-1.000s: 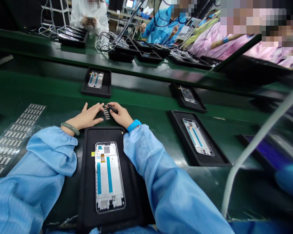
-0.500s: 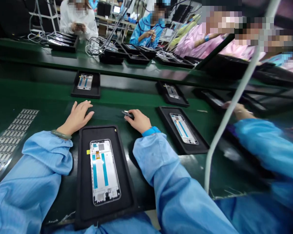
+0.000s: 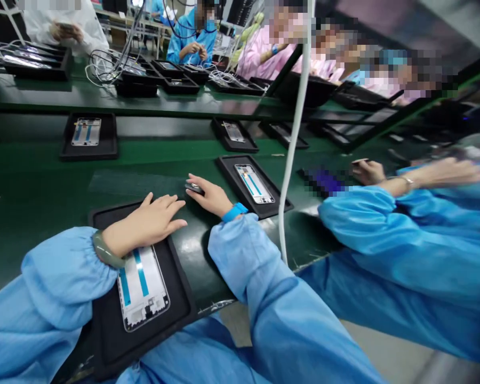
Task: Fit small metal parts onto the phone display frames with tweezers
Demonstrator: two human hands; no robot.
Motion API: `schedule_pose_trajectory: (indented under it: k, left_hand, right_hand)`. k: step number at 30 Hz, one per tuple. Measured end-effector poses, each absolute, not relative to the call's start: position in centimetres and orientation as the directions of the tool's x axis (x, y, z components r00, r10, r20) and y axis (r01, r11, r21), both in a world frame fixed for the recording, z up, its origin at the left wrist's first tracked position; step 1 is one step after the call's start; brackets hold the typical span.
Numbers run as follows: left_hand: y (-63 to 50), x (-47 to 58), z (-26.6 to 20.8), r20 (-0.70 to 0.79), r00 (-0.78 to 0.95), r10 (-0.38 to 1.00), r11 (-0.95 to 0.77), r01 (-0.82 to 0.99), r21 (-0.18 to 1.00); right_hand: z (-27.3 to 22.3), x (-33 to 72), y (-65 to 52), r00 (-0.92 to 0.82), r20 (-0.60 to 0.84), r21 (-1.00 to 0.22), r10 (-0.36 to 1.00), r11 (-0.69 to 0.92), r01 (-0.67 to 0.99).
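My left hand (image 3: 146, 221) hovers palm down, fingers stretched out, above the upper part of a black tray (image 3: 178, 298). In this tray lies a silver phone frame (image 3: 156, 290) with two blue strips. My hand and wrist hide the frame's upper end. To the right of the tray, my right hand (image 3: 213, 196) pinches a small black and silver piece (image 3: 194, 188) just above the green bench (image 3: 192, 240). Its exact kind is too small to make out. The fingertips of both hands are close together but apart.
Another tray (image 3: 223, 169) with a phone frame (image 3: 255, 184) stands right of my right hand. More trays (image 3: 66, 144) line the back. A white cable (image 3: 290, 176) hangs at the right. A co-worker's blue sleeve (image 3: 356, 213) is beyond it. People sit across the bench.
The view has turned right. My left hand has moved from the bench beyond the tray to over the phone frame, nearer my right hand. My right hand still holds the small piece.
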State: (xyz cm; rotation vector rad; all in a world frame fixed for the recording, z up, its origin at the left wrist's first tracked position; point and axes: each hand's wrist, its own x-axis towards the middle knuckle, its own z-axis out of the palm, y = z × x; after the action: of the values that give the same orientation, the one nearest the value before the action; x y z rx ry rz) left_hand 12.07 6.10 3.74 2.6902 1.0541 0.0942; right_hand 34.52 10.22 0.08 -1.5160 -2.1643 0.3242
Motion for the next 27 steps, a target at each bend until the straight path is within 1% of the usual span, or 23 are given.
schedule_pose_trajectory:
  k: [3,4,5,6,8,10,11,13,15,18,21,27]
  left_hand:
    - [6.1,13.3,2.7,-0.062,0.725,0.686,-0.71,0.686,0.162]
    - [6.3,13.3,2.4,-0.064,0.72,0.691,-0.707,0.691,0.153]
    - [6.6,13.2,2.2,-0.065,0.72,0.691,-0.706,0.692,0.15]
    - [6.9,13.1,2.1,-0.066,0.721,0.69,-0.708,0.691,0.145]
    - [7.5,13.0,1.9,-0.068,0.732,0.678,-0.72,0.68,0.138]
    - [7.8,13.2,2.0,-0.064,0.744,0.665,-0.734,0.666,0.131]
    - [7.9,13.5,2.0,-0.06,0.751,0.658,-0.741,0.659,0.129]
    - [8.1,14.3,2.2,-0.052,0.765,0.642,-0.755,0.643,0.13]
    - [8.4,15.4,2.2,-0.044,0.782,0.622,-0.771,0.621,0.142]
    - [8.8,17.0,2.2,-0.046,0.814,0.579,-0.798,0.578,0.169]
    - [9.1,18.1,2.0,-0.049,0.84,0.541,-0.821,0.539,0.187]
    - [9.4,18.6,1.5,-0.014,0.845,0.534,-0.832,0.528,0.169]
  right_hand:
    - [0.6,34.6,10.3,-0.249,0.128,-0.387,0.96,0.279,0.879]
    - [1.0,34.8,9.8,-0.236,0.109,-0.385,0.966,0.26,0.886]
    - [1.4,35.2,9.1,-0.234,0.095,-0.408,0.967,0.253,0.878]
    - [1.8,35.6,8.3,-0.232,0.087,-0.456,0.969,0.246,0.855]
    - [2.3,36.4,6.8,-0.184,0.115,-0.623,0.976,0.215,0.752]
    - [2.4,37.3,5.6,-0.044,0.164,-0.812,0.985,0.16,0.562]
    - [2.3,37.6,5.3,0.046,0.161,-0.88,0.986,0.122,0.46]
    - [1.8,38.1,5.1,0.174,0.107,-0.951,0.979,0.049,0.306]
    - [1.3,38.4,5.4,0.245,0.068,-0.967,0.967,0.004,0.253]
    - [0.5,38.6,6.2,0.297,0.078,-0.972,0.952,0.007,0.233]
    - [-0.1,38.7,7.0,0.288,0.064,-0.98,0.955,0.005,0.2]
    - [-1.0,39.2,7.8,0.271,0.067,-0.964,0.96,-0.008,0.267]
